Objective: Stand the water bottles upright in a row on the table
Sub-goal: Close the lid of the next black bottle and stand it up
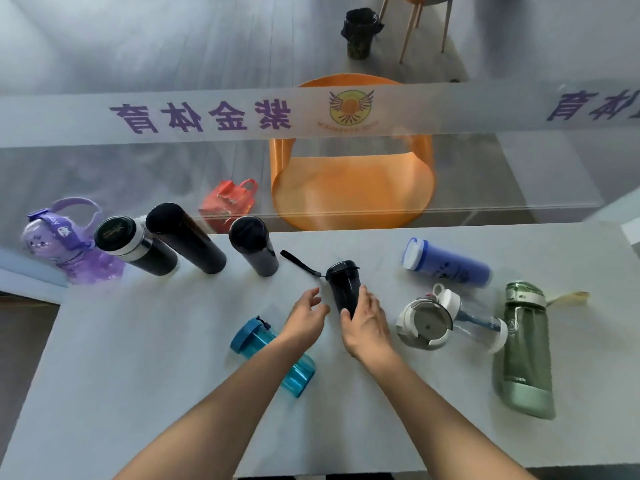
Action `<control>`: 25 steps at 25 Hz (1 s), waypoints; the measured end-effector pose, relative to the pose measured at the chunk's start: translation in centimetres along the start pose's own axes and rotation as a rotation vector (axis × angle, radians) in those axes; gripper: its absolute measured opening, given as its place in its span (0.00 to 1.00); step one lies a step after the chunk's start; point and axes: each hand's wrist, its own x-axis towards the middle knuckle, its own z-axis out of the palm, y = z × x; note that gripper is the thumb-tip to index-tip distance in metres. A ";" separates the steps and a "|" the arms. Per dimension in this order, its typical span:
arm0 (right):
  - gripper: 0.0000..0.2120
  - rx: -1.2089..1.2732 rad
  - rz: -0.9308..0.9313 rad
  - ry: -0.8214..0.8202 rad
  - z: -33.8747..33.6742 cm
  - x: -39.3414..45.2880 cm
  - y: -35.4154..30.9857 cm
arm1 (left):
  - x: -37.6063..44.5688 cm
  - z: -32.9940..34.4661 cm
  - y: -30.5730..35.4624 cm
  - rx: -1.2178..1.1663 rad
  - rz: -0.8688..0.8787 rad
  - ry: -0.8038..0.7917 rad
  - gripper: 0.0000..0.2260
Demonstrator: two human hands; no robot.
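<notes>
My right hand [365, 323] grips a small black bottle [343, 284] with a wrist strap at the table's middle; the bottle looks upright. My left hand [306, 315] hovers just left of it with relaxed fingers, holding nothing. A row stands along the far left edge: a purple bottle [65, 247], a black flask with a silver band [133, 247], a tall black flask [187, 239] and a shorter black flask [254, 245]. Lying on their sides are a teal bottle [273, 356], a blue bottle [446, 263], a clear bottle with a white lid [450, 322] and a green bottle [526, 348].
The grey table [138, 358] ends at a glass partition with a printed band [207, 116]. Behind the glass are an orange chair [353, 188], a red bag [228, 202] and a black bin [360, 32].
</notes>
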 end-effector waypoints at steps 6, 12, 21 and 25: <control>0.26 0.230 0.126 -0.163 -0.7 2.7 -0.1 | 1.5 3.4 1.5 -0.198 -0.173 -0.033 0.13; 0.22 0.445 0.024 -0.099 -2.3 2.0 -1.2 | 0.2 1.3 3.0 -0.328 -0.003 0.004 0.19; 0.19 0.681 0.028 0.063 -3.1 0.2 -2.6 | -2.1 -1.1 4.6 -0.274 0.226 0.004 0.13; 0.23 0.629 -0.037 0.033 -3.6 0.3 -3.3 | -1.2 -1.2 4.3 -0.246 0.243 0.048 0.22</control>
